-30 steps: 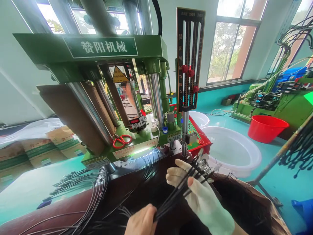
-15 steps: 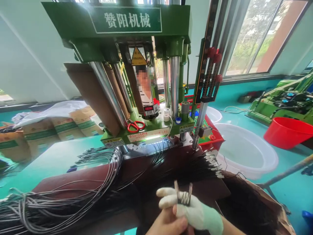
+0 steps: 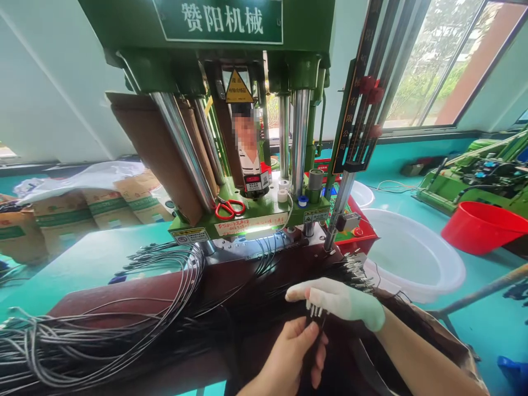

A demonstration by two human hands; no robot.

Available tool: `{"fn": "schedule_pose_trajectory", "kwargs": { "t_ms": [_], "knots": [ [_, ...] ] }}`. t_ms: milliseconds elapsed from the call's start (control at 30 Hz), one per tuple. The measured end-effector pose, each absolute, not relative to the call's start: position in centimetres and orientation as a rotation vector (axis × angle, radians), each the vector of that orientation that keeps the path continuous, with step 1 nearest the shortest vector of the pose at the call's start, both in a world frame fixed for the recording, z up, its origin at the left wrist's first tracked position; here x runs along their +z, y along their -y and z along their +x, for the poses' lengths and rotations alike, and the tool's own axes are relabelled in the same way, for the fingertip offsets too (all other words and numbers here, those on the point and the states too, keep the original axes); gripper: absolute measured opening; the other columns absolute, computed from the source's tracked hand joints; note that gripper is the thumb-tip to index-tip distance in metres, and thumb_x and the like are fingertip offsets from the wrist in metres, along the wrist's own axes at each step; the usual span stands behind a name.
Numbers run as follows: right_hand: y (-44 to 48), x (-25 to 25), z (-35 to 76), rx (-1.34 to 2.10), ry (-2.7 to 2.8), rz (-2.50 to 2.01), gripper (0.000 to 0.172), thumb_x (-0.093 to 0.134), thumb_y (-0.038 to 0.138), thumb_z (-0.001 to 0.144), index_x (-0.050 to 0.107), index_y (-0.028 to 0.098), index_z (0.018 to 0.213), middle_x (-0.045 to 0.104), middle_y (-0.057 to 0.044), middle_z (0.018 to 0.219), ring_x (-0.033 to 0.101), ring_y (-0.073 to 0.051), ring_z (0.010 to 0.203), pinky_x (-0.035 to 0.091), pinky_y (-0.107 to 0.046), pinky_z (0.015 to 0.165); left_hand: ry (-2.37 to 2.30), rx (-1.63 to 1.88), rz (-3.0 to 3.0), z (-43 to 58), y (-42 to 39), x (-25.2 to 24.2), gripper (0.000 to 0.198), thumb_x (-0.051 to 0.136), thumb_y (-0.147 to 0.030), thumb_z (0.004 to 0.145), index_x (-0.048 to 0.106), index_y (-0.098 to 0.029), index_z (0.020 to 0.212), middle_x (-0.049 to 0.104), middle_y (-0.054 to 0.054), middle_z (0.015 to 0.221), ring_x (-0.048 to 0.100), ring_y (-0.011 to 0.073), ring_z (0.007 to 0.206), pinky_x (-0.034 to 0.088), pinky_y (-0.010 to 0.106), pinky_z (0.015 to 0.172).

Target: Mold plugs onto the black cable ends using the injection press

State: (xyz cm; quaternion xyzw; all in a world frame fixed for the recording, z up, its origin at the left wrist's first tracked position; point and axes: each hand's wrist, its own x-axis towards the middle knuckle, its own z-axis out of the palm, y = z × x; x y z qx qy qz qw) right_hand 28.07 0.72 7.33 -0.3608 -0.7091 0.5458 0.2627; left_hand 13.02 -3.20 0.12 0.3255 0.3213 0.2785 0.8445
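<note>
My left hand (image 3: 295,344), bare, is closed around a small bundle of black cables (image 3: 312,352). Several silvery metal ends (image 3: 315,309) of these cables point upward out of the grip. My right hand (image 3: 336,300) wears a whitish glove and reaches over from the right, its fingers stretched out just above and against those ends. Whether its thumb presses on them is hard to see. Beyond my hands lies a pile of black cables (image 3: 284,300) with metal connectors (image 3: 358,270) at its right end.
A green press (image 3: 243,220) stands ahead, with red-handled scissors (image 3: 230,209) on its bed. Looped cables (image 3: 124,352) cover the left of the brown table (image 3: 136,291). To the right are a white tub (image 3: 457,275) and a red bucket (image 3: 480,228). A person (image 3: 248,157) is partly visible behind the press.
My right hand has moved up from beside the cable ends, and its fingers now lie over them. My left hand shows more clearly, below the ends. The view has shifted slightly.
</note>
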Motion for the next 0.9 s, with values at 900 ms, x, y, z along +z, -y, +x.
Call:
{"fn": "schedule_pose_trajectory", "kwargs": {
  "t_ms": [900],
  "knots": [
    [-13.0,1.6,27.1,0.165,2.412,-1.932,0.038,0.048,0.005,0.065,0.055,0.010,0.103,0.059,-0.017,0.103,0.053,-0.030,0.098,0.037,-0.039,0.082,-0.925,0.975,0.776,11.0,0.0,-1.3,0.039,0.058,-0.053,0.070,0.046,-0.016,0.073,0.038,-0.010,0.044,0.030,0.0022,0.030,0.019,0.017,0.031]
  ]
}}
